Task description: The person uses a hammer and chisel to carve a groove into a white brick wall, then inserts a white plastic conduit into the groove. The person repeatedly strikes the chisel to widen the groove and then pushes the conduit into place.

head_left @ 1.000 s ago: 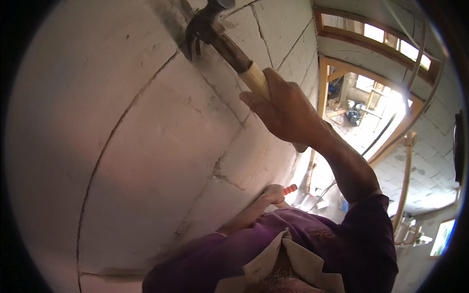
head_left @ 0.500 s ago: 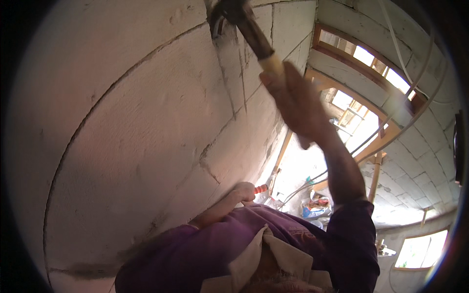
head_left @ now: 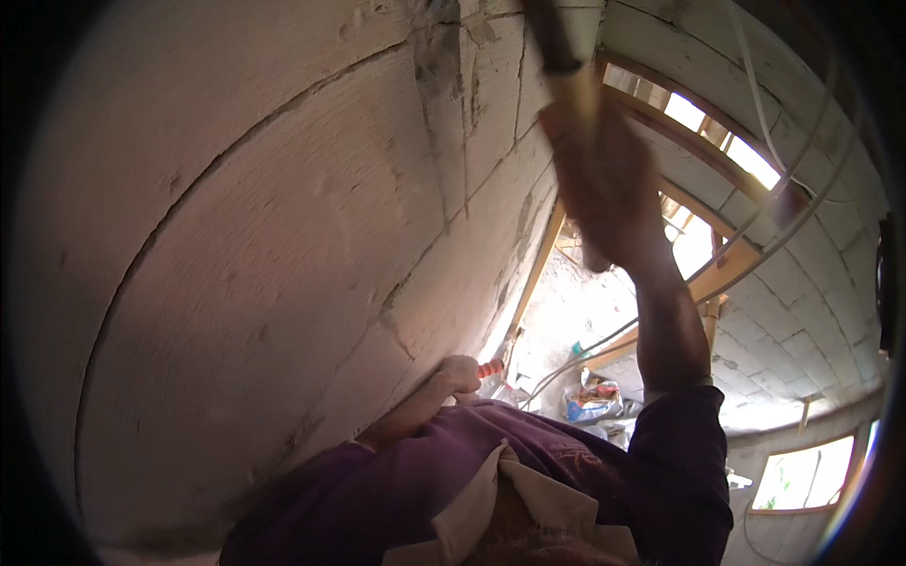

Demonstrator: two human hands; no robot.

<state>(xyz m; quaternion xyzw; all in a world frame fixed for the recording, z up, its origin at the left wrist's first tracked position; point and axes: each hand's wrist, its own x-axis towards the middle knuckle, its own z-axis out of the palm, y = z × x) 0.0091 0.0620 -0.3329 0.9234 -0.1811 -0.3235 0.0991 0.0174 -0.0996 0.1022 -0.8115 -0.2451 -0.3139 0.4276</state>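
Note:
My right hand (head_left: 604,184) is raised and closed on a hammer (head_left: 557,52) with a pale grip and dark shaft; it is blurred and the head is cut off at the top edge. It is beside the pale block wall (head_left: 245,283), which has cracked joints and a dark grey streak (head_left: 434,104) up high. Lower down, my left hand (head_left: 456,375) is closed on a red ridged handle (head_left: 490,368) close to the wall; the rest of that tool is hidden.
To the right are a timber-framed opening (head_left: 708,274) with an upper window (head_left: 685,111), loose hanging cables (head_left: 807,160), a second block wall (head_left: 783,340) and a window (head_left: 802,476). Bags and clutter (head_left: 593,396) lie low in the bright area beyond my left hand.
My right hand and the hammer have swung right, away from the dark streak, and the hammer head has left the view. The view has shifted; my left hand still grips the red handle.

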